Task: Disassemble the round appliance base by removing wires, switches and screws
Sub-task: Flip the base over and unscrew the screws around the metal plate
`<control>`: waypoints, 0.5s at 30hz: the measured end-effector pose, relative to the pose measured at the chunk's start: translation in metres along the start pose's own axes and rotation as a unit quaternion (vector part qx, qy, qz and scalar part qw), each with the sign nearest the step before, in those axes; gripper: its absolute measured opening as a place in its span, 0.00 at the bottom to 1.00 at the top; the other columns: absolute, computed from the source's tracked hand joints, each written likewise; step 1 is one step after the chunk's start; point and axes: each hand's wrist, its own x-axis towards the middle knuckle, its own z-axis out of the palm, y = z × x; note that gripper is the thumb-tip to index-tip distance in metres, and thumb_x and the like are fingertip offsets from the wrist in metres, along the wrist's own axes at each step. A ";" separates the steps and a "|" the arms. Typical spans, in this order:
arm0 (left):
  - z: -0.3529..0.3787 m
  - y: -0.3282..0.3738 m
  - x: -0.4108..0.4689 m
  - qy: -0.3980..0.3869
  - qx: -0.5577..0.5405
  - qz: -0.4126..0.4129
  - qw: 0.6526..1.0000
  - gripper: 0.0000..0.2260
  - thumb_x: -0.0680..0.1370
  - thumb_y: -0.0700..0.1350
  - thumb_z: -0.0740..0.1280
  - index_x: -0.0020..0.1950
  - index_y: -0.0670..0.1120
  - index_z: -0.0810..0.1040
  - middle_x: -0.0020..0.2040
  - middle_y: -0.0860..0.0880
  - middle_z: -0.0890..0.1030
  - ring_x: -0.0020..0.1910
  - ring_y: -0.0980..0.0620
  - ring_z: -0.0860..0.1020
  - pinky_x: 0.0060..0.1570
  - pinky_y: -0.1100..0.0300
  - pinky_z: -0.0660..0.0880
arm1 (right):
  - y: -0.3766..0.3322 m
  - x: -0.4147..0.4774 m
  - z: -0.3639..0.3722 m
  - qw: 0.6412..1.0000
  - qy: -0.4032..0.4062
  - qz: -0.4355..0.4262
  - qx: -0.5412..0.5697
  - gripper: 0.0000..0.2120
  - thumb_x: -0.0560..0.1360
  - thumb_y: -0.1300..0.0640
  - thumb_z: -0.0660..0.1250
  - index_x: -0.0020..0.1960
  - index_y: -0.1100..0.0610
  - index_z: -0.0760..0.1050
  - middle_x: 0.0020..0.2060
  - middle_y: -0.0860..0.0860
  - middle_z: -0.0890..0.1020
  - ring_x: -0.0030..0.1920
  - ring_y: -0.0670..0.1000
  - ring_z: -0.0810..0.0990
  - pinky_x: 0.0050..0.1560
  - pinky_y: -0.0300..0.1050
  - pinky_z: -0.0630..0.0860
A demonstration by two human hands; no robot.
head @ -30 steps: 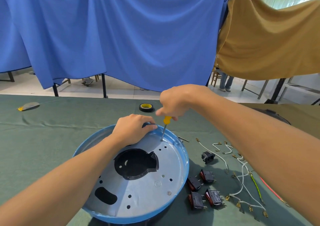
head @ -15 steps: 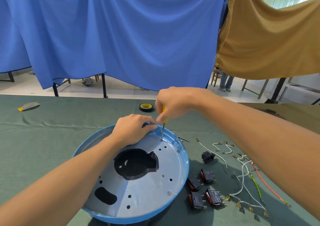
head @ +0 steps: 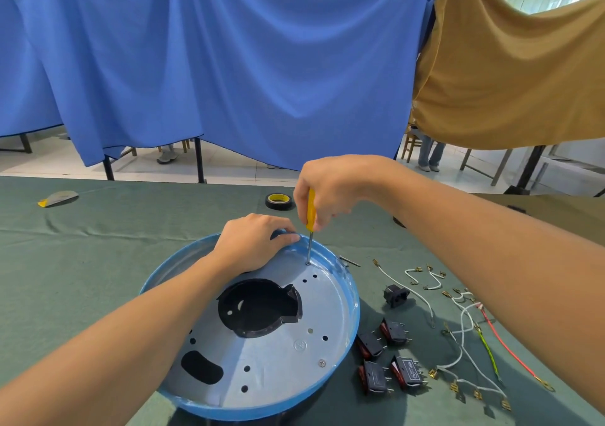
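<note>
The round, blue-rimmed metal appliance base (head: 356,311) lies open side up on the green-clothed table (head: 98,262), directly in front of the person. The left hand (head: 252,245) holds its far rim, fingers curled over the edge. Just beside it, the right hand (head: 330,190) grips a yellow-handled screwdriver (head: 309,226). The tool's long axis is nearly upright, with the tip down on the plate by the far rim. Black rocker switches (head: 407,371) and loose wires (head: 465,314) lie to the right of the base.

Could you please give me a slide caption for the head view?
Yellow screwdriver in the right hand, tip on the round base; left hand grips the rim.
</note>
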 end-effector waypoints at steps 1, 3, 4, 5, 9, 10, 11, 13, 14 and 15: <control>0.000 0.000 0.000 -0.002 0.001 -0.001 1.000 0.12 0.79 0.62 0.58 0.55 0.61 0.78 0.45 0.59 0.80 0.40 0.58 0.71 0.29 0.64 0.60 | 0.001 0.002 0.003 1.000 -0.005 0.003 0.014 0.05 0.70 0.54 0.74 0.38 0.49 0.79 0.33 0.45 0.79 0.34 0.47 0.77 0.25 0.34 0.69; -0.001 0.000 -0.001 -0.004 0.000 -0.007 1.000 0.12 0.79 0.62 0.58 0.55 0.62 0.78 0.42 0.59 0.78 0.39 0.57 0.71 0.30 0.63 0.61 | 0.000 0.003 0.006 1.000 0.008 0.020 0.010 0.15 0.72 0.44 0.71 0.37 0.55 0.79 0.27 0.45 0.78 0.26 0.46 0.74 0.22 0.33 0.67; -0.001 0.000 -0.001 -0.005 -0.001 -0.009 1.000 0.12 0.79 0.62 0.58 0.54 0.61 0.78 0.41 0.59 0.77 0.39 0.57 0.71 0.30 0.63 0.61 | -0.001 0.002 0.005 0.999 0.012 0.036 -0.001 0.22 0.74 0.38 0.66 0.35 0.57 0.77 0.21 0.45 0.76 0.21 0.45 0.71 0.21 0.32 0.66; 0.000 0.000 -0.001 -0.005 0.000 -0.009 1.000 0.12 0.79 0.62 0.58 0.53 0.61 0.78 0.42 0.59 0.77 0.40 0.57 0.71 0.30 0.63 0.60 | -0.002 0.002 0.004 0.998 0.005 0.057 -0.016 0.28 0.76 0.35 0.60 0.32 0.57 0.77 0.18 0.45 0.75 0.18 0.45 0.69 0.20 0.32 0.66; 0.000 -0.002 0.000 -0.001 -0.005 -0.006 1.000 0.11 0.79 0.62 0.58 0.51 0.61 0.78 0.47 0.59 0.81 0.42 0.57 0.72 0.32 0.60 0.63 | -0.004 -0.002 0.000 0.994 -0.022 0.076 -0.069 0.23 0.78 0.45 0.60 0.30 0.56 0.77 0.20 0.45 0.77 0.18 0.45 0.69 0.20 0.33 0.65; 0.000 -0.003 0.000 -0.003 -0.006 -0.006 1.000 0.11 0.79 0.62 0.58 0.51 0.62 0.78 0.48 0.59 0.81 0.42 0.56 0.72 0.33 0.60 0.64 | -0.005 -0.002 0.001 0.995 -0.005 0.070 -0.072 0.20 0.77 0.47 0.63 0.30 0.56 0.76 0.21 0.45 0.77 0.22 0.46 0.71 0.22 0.35 0.66; 0.000 -0.003 0.000 -0.004 -0.006 -0.007 1.000 0.11 0.79 0.62 0.58 0.52 0.62 0.78 0.48 0.59 0.81 0.42 0.56 0.72 0.33 0.59 0.64 | -0.005 -0.002 0.002 0.995 0.015 0.063 -0.073 0.17 0.75 0.49 0.66 0.30 0.55 0.76 0.23 0.45 0.78 0.25 0.47 0.73 0.25 0.37 0.66; 0.001 -0.002 0.000 -0.003 -0.005 -0.007 1.000 0.11 0.79 0.62 0.58 0.52 0.62 0.78 0.47 0.59 0.81 0.41 0.57 0.71 0.32 0.61 0.63 | -0.006 -0.004 0.003 0.996 0.038 0.047 -0.071 0.11 0.73 0.51 0.71 0.35 0.55 0.77 0.28 0.47 0.79 0.33 0.49 0.77 0.29 0.39 0.68; 0.000 -0.001 0.000 -0.002 -0.004 -0.006 1.000 0.11 0.79 0.62 0.58 0.52 0.62 0.78 0.47 0.59 0.81 0.41 0.57 0.71 0.31 0.62 0.62 | -0.007 -0.005 0.002 0.997 0.036 0.041 -0.062 0.07 0.72 0.53 0.73 0.38 0.54 0.78 0.32 0.48 0.80 0.35 0.49 0.78 0.30 0.39 0.69; 0.000 -0.001 0.000 0.000 -0.004 -0.006 1.000 0.11 0.79 0.62 0.58 0.52 0.61 0.78 0.47 0.59 0.81 0.41 0.57 0.70 0.31 0.63 0.62 | -0.006 -0.005 0.002 0.998 0.028 0.035 -0.043 0.05 0.71 0.56 0.73 0.39 0.53 0.78 0.34 0.48 0.80 0.36 0.49 0.79 0.30 0.38 0.70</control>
